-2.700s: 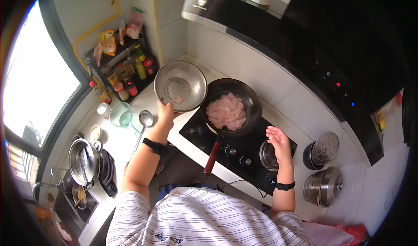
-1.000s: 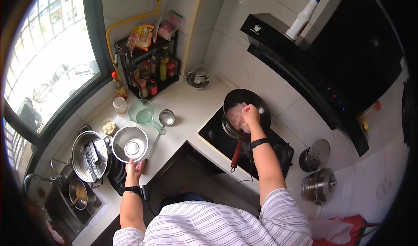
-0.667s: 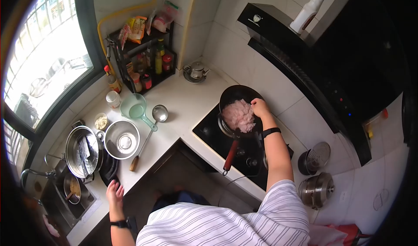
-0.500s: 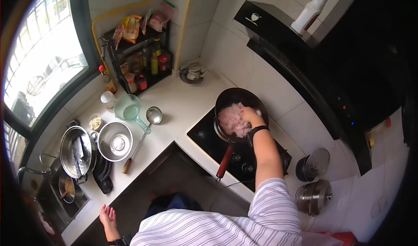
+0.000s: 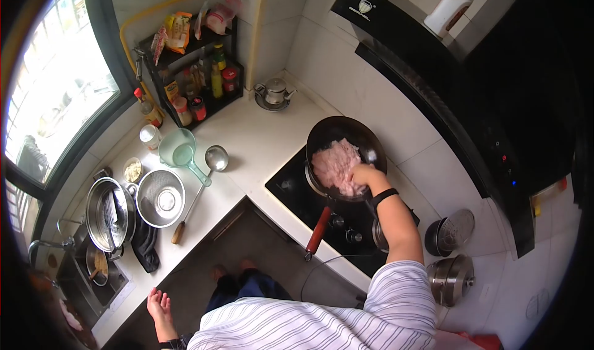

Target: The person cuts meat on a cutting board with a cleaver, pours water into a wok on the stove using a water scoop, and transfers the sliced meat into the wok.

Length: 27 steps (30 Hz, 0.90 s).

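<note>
A dark wok (image 5: 373,142) with a red-brown handle (image 5: 318,233) sits on the black cooktop (image 5: 288,185). Pale pink raw meat (image 5: 335,166) lies heaped in it. My right hand (image 5: 364,175) reaches into the wok at the meat's right side, fingers curled and pressed into it; their tips are partly hidden. A dark band circles the right wrist. Low at the left, my left hand (image 5: 159,305) hangs by the counter's front edge, palm up, fingers loosely bent and apart, holding nothing.
On the left counter stand a metal colander (image 5: 161,198), a green strainer ladle (image 5: 181,155), a soup ladle (image 5: 216,159) and a steel pot (image 5: 110,214). A spice rack (image 5: 201,71) and teapot (image 5: 275,91) stand behind. The range hood (image 5: 427,84) overhangs the right; lidded pots (image 5: 451,279) sit below.
My right hand has shifted slightly right and lower in the wok, and more of the meat shows. The left hand stays low beside the counter. The view has shifted a little.
</note>
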Tool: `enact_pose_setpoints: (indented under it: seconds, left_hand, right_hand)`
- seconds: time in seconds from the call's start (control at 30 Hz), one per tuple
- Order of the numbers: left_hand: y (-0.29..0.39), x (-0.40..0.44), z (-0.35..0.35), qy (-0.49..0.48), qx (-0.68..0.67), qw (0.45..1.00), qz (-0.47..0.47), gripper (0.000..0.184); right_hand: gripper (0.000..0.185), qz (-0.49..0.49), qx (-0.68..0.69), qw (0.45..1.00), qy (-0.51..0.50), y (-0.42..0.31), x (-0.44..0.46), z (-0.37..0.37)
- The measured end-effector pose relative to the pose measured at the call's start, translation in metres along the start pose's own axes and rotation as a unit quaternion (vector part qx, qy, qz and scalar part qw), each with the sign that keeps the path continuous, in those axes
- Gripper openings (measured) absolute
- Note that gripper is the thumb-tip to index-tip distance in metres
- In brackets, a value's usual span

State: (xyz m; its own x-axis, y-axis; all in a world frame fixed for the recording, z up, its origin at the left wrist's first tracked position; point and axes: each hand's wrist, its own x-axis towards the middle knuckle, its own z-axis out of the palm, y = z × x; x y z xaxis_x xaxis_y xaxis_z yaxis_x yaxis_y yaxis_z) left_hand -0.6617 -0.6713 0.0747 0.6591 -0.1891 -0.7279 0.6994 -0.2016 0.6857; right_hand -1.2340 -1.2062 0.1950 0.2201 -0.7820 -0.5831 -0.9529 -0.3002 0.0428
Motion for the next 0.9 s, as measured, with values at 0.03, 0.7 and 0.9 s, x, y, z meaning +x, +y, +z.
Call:
enact_pose_setpoints:
  seconds: [0.03, 0.7, 0.9]
  left_hand:
    - [-0.001, -0.001, 0.006, -0.009, 0.003, 1.000, -0.003, 0.038]
    - [0.000, -0.017, -0.047, 0.081, -0.014, 0.996, 0.019, 0.036]
    - [-0.006, -0.009, -0.030, 0.061, 0.015, 0.998, 0.005, 0.035]
  right_hand:
    - [0.025, -0.019, 0.043, 0.998, 0.052, 0.014, 0.003, 0.000]
    - [0.027, 0.135, -0.029, 0.984, 0.114, -0.002, 0.050, -0.009]
    - [0.027, 0.059, 0.086, 0.970, 0.219, -0.003, 0.051, -0.008]
